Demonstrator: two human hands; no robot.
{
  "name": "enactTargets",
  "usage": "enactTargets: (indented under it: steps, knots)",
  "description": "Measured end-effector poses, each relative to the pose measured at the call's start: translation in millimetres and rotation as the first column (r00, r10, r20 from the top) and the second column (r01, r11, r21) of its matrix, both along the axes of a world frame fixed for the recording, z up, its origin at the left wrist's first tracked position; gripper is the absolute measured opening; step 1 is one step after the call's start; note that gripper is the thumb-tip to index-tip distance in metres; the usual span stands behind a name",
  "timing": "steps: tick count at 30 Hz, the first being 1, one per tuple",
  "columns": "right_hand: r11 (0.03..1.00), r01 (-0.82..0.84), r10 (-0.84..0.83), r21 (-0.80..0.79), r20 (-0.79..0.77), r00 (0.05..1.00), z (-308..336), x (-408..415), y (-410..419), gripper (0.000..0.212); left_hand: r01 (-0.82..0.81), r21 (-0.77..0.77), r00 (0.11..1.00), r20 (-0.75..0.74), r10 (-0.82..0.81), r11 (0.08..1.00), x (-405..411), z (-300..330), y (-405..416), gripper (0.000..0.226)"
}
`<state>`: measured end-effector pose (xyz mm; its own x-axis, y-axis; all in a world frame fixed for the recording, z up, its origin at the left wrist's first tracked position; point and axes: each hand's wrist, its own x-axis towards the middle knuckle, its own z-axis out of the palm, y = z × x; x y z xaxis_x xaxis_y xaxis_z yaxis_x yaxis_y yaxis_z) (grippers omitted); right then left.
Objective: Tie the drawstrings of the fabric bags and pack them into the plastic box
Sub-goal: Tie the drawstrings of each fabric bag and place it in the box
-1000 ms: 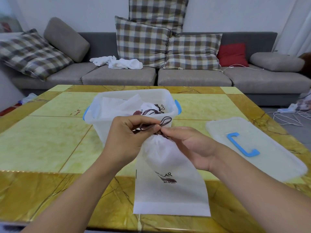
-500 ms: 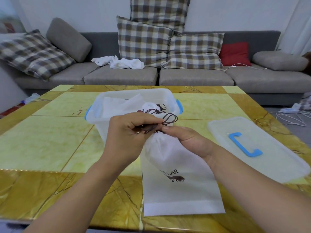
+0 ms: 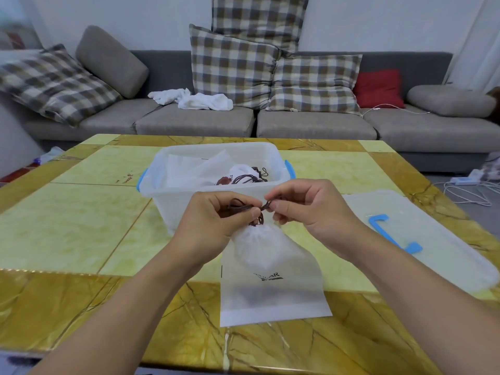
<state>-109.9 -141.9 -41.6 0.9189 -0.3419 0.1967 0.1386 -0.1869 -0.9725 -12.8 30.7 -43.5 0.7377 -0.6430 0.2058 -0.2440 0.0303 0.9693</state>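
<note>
Two bare hands pinch the dark brown drawstring (image 3: 255, 209) of a white fabric bag (image 3: 273, 277) lying on the yellow marble table (image 3: 67, 226): left hand (image 3: 213, 220), right hand (image 3: 305, 209). Just behind stands the translucent plastic box (image 3: 216, 169) holding more white bags (image 3: 238, 173), its lid (image 3: 422, 239) to the right.

At twelve o'clock we see a long grey fabric sofa (image 3: 311, 128) carrying brown checked cushions (image 3: 232, 66), a red cushion (image 3: 378, 87) at two, crumpled white cloth (image 3: 200, 100) at eleven.
</note>
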Motion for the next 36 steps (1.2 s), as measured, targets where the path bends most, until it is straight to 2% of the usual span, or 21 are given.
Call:
enactTargets:
  steps: [4, 6, 9, 14, 18, 21, 23, 25, 29, 32, 34, 36]
  knots:
    - [0.997, 0.077, -0.077, -0.002, 0.013, 0.997, 3.8, 0.3, 5.2, 0.012, -0.028, 0.014, 0.996, -0.079, 0.029, 1.0, 0.9, -3.3, -2.3, 0.011]
    - [1.0, 0.008, -0.008, 0.024, -0.004, 1.0, 7.8, -3.0, 9.0, 0.008, -0.03, -0.01, 0.989, -0.144, 0.028, 1.0, 1.2, -5.1, -3.1, 0.013]
    - [0.99, -0.133, 0.131, -0.038, -0.05, 0.99, 8.8, -7.4, 14.6, 0.019, -0.014, -0.05, 0.971, -0.239, 0.002, 0.999, 1.4, -6.7, -4.0, 0.016]
    - [0.992, -0.104, 0.101, -0.068, -0.052, 0.994, 8.8, -6.8, 16.9, 0.014, -0.043, -0.115, 0.949, -0.315, 0.004, 0.992, 0.9, -4.6, -4.6, 0.011]
    - [0.995, -0.012, 0.018, 0.098, -0.062, 0.998, 2.8, -3.0, 22.3, 0.011, -0.036, -0.121, 0.974, -0.228, 0.007, 0.992, -1.3, -3.8, -4.6, 0.012]
    - [0.988, 0.0, 0.018, 0.158, -0.111, 0.994, 1.0, -1.0, 23.4, 0.031, 0.011, -0.101, 0.985, -0.171, -0.028, 0.995, -2.0, -2.3, -2.3, 0.012]
    - [0.998, -0.039, 0.044, 0.047, -0.125, 0.991, 1.4, -1.1, 23.2, 0.026, 0.056, -0.083, 0.988, -0.141, -0.067, 0.995, -2.2, -0.5, -0.9, 0.011]
    - [0.995, -0.03, 0.019, -0.096, -0.117, 0.993, 1.4, -0.5, 22.4, 0.004, 0.063, -0.086, 0.989, -0.127, -0.073, 0.994, -2.1, 1.4, 0.0, 0.012]
    - [0.963, 0.055, -0.069, -0.263, -0.044, 0.997, -2.5, 0.1, 20.7, 0.02, 0.004, -0.059, 0.998, 0.068, 0.0, 0.998, 0.2, 3.8, -1.5, 0.015]
    - [0.957, 0.003, -0.005, -0.29, -0.007, 1.0, -0.2, 0.1, 16.8, 0.018, -0.006, -0.037, 0.969, 0.245, 0.015, 0.999, -0.5, 5.6, -1.3, 0.014]
    - [0.93, -0.02, 0.022, -0.366, -0.001, 1.0, 2.8, -0.1, 11.1, 0.016, -0.008, -0.026, 0.938, 0.347, 0.017, 1.0, -0.4, 6.4, -0.9, 0.015]
    - [0.926, -0.088, 0.087, -0.367, -0.02, 0.996, 5.6, -1.1, 5.7, 0.015, 0.014, -0.031, 0.926, 0.378, -0.001, 0.999, -0.4, 7.0, -0.3, 0.016]
